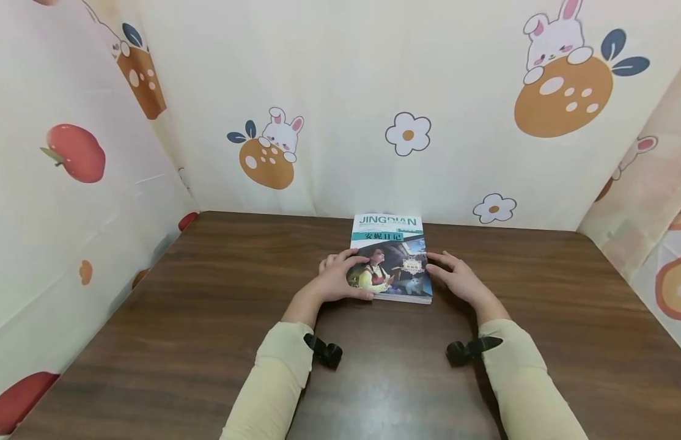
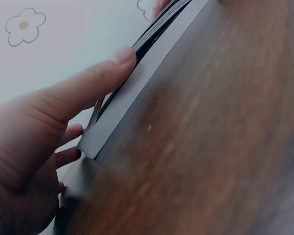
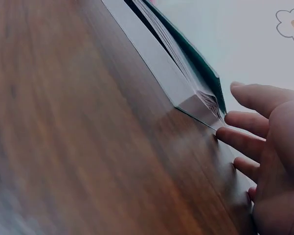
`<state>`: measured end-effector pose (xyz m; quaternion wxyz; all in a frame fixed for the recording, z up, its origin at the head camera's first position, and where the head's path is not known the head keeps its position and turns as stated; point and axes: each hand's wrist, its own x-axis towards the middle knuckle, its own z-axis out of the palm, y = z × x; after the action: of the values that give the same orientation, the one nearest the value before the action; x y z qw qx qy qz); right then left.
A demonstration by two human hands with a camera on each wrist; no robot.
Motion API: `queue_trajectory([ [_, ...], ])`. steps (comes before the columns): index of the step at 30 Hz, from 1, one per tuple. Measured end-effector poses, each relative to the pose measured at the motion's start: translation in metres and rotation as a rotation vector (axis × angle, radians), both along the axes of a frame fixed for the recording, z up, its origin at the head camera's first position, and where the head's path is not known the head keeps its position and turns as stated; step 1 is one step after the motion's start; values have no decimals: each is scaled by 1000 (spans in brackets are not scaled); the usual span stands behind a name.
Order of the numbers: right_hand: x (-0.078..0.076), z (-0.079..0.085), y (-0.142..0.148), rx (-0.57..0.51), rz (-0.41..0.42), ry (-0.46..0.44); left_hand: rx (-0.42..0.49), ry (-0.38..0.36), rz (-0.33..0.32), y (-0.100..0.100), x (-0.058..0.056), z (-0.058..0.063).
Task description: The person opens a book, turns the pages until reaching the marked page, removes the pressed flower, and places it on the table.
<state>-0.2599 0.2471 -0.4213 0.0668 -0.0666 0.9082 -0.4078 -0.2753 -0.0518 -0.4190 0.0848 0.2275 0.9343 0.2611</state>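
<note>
A paperback book (image 1: 387, 260) with a teal-and-white title band and a painted cover lies face up on the wooden table. My left hand (image 1: 340, 278) holds its lower left corner. The left thumb (image 2: 105, 73) lies against the page edges at the near side, while other fingers are at the left side. On the opposite side, my right hand (image 1: 456, 278) touches or nearly touches the right edge with extended fingers. Seen from the right wrist, the book (image 3: 186, 93) has a dark gap between its upper pages and the thick block beneath.
Behind the book hangs a pale curtain (image 1: 351, 122) printed with rabbits and flowers, meeting the back edge of the brown table (image 1: 208, 293). Similar cloth (image 1: 60, 244) covers the left side and the right. Each wrist wears a black strapped camera.
</note>
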Motion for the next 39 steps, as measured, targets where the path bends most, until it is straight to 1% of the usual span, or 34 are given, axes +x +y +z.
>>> queue_trajectory([
  [2, 1, -2, -1, -28, -12, -3, -9, 4, 3, 1, 2, -3],
  [5, 1, -3, -1, -61, -26, 15, -18, 16, 11, 3, 3, -5],
  [10, -1, -1, -3, -95, -54, 37, -15, 29, 26, 4, 1, -4],
  [15, -1, 3, -4, -131, -81, 35, -8, 25, 14, 4, -1, -4],
  [20, 0, 6, -5, -187, -118, 31, 39, 39, 15, 5, 0, -3],
  [22, 1, 7, -6, -220, -135, 32, 72, 60, 10, 7, 1, 0],
  [24, 2, 7, -6, -270, -158, 36, 88, 90, -9, 9, 3, 2],
  [28, 3, 9, -8, -419, -181, 39, 102, 148, -69, 18, 6, 5],
  [30, 3, 10, -9, -524, -174, 26, 114, 172, -88, 23, 7, 6],
  [33, 3, 11, -10, -663, -133, -2, 140, 215, -104, 28, 7, 5],
  [35, 4, 12, -10, -723, -93, -10, 156, 237, -109, 30, 8, 5],
  [39, 4, 12, -10, -779, 2, -10, 169, 274, -103, 32, 9, 5],
])
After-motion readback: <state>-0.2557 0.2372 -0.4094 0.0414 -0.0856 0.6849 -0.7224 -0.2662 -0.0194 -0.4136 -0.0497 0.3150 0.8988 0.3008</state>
